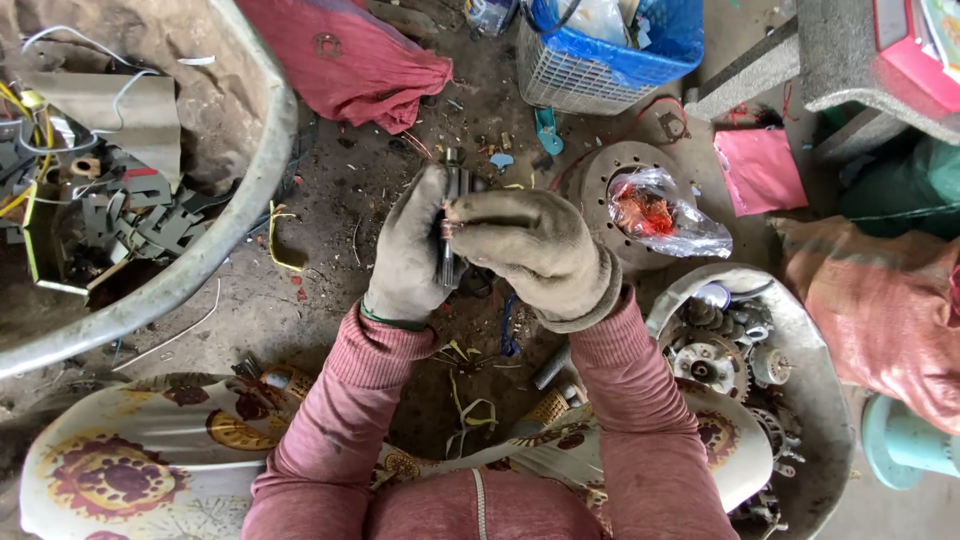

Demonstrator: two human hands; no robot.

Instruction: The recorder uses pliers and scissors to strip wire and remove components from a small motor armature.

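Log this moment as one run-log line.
left hand: gloved, grips dark metal part | right hand: gloved, pinches the part's side | nearby: basin of gears, plastic bag

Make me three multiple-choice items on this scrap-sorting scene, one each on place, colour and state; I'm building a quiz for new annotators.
1. Where does the clear bag of orange bits lie?
A. on a round metal disc
B. inside the blue basket
C. in the left basin

2. What colour is the person's sleeve?
A. green
B. pink
C. black

3. What are the gloved hands doing?
A. resting flat on the floor
B. hanging free with nothing in them
C. both gripping a dark metal part

Answers:
1 A: the bag sits on the holed metal disc, right of the hands.
2 B: both sleeves are pink ribbed knit.
3 C: the left hand and right hand close around the dark metal part.
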